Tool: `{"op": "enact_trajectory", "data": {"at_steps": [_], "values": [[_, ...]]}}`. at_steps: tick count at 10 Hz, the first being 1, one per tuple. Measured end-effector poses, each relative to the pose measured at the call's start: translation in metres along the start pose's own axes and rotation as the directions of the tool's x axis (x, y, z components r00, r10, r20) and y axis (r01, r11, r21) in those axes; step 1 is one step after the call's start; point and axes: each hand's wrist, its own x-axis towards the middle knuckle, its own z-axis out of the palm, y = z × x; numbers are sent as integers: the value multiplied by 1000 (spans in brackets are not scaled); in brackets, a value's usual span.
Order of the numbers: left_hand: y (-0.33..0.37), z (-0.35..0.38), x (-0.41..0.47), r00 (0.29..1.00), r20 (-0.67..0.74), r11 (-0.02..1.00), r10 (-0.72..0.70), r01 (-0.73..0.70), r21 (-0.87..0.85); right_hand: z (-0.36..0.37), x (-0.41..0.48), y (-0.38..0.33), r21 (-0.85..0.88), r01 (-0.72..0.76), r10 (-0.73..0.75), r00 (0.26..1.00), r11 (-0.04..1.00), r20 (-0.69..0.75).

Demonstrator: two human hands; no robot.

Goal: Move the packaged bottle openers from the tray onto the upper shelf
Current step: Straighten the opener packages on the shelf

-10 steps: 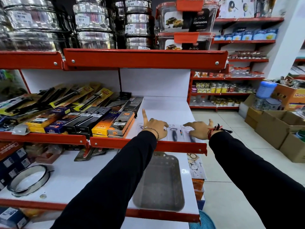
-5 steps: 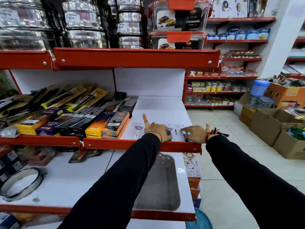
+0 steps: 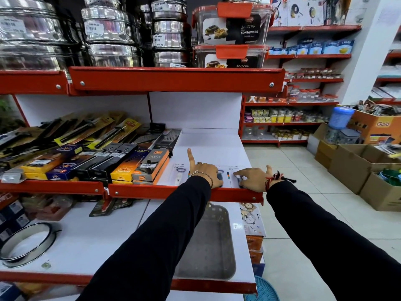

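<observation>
Three white-carded packaged bottle openers lie side by side at the front of the upper shelf (image 3: 212, 146). The left one (image 3: 178, 175) is uncovered. My left hand (image 3: 205, 171) rests flat on the middle package (image 3: 221, 173), forefinger pointing away. My right hand (image 3: 251, 177) presses on the right package (image 3: 233, 177) at the shelf's front lip. Neither hand grips anything. The grey metal tray (image 3: 208, 242) sits on the lower shelf under my left arm, and its visible part holds nothing.
Boxed lighters (image 3: 149, 166) and carded tools fill the upper shelf's left half. Steel tins and plastic containers (image 3: 234, 27) stand on the shelf above. A metal ring (image 3: 28, 242) lies on the lower shelf. Cardboard boxes (image 3: 355, 164) line the aisle floor to the right.
Both hands have drawn slightly back toward the shelf's front lip, sliding over the packages. The camera has shifted a little.
</observation>
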Motion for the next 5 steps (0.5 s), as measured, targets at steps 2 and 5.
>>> {"op": "enact_trajectory", "data": {"at_steps": [2, 5], "values": [[0, -1, -6, 1000, 3, 1000, 20, -20, -17, 2, -2, 0, -2, 5, -5, 1000, 1000, -6], [-4, -1, -22, 1000, -25, 994, 11, -14, -108, 4, -18, -5, -10, 23, -24, 990, 1000, -140]]}}
